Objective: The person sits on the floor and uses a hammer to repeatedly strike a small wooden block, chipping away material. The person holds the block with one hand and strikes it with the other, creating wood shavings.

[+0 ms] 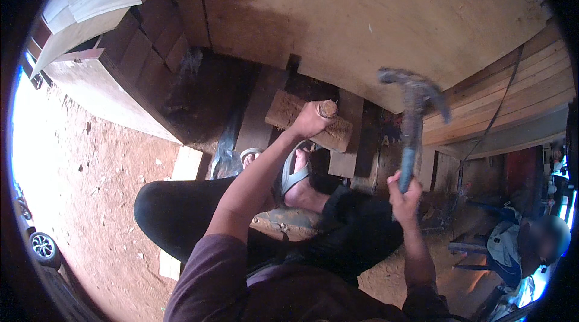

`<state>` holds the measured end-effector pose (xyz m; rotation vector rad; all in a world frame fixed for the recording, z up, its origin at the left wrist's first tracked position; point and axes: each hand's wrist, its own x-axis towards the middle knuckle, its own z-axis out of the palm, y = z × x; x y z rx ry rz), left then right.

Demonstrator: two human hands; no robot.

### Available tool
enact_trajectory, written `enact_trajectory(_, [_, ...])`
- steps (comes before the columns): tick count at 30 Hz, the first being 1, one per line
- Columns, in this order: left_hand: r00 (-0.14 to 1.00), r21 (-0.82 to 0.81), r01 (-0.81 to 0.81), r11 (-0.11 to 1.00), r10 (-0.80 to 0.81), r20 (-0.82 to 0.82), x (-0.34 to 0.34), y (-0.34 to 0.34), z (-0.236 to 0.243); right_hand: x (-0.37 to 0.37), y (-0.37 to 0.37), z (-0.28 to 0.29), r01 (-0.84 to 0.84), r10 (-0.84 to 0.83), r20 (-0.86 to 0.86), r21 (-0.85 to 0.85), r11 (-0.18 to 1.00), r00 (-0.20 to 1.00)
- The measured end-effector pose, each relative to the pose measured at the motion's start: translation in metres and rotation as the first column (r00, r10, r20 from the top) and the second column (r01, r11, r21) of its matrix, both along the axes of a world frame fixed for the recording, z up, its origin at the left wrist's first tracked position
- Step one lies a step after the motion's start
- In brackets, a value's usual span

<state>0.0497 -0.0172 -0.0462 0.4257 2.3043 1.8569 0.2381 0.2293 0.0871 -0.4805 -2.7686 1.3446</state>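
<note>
Over a wood block (336,135) lying across dark boards (256,114), the left hand (310,121) has its fingers wrapped round a peg (328,108), whose rough, round end shows at the top of the fist; whether its other end touches the block I cannot tell. Well apart to the right, the right hand (405,195) has its fingers closed round the grip of a hammer (412,123), head uppermost, while a sandal (300,177) sits just beside the block.
</note>
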Motion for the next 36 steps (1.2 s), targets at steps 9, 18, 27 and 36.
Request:
enact_trajectory(9, [0.998,-0.041,0.020,0.999,-0.022,-0.058,-0.007,0.008,-0.008,-0.004,-0.005,0.062,-0.105,-0.026,-0.362,-0.336,0.936,0.932])
enact_trajectory(18, [0.997,0.083,-0.055,0.995,0.058,-0.043,-0.007,0.005,-0.010,0.003,0.006,0.074,-0.091,-0.080,-0.384,-0.409,0.908,0.920])
enact_trajectory(27, [0.996,0.086,-0.058,0.995,0.064,-0.066,-0.005,0.006,-0.013,-0.005,-0.002,0.001,-0.239,0.181,0.242,0.233,0.943,0.953])
enact_trajectory(36, [0.998,0.002,-0.066,0.998,0.066,-0.022,-0.003,0.005,-0.011,-0.009,-0.014,0.067,-0.051,0.030,-0.073,-0.298,0.953,0.997])
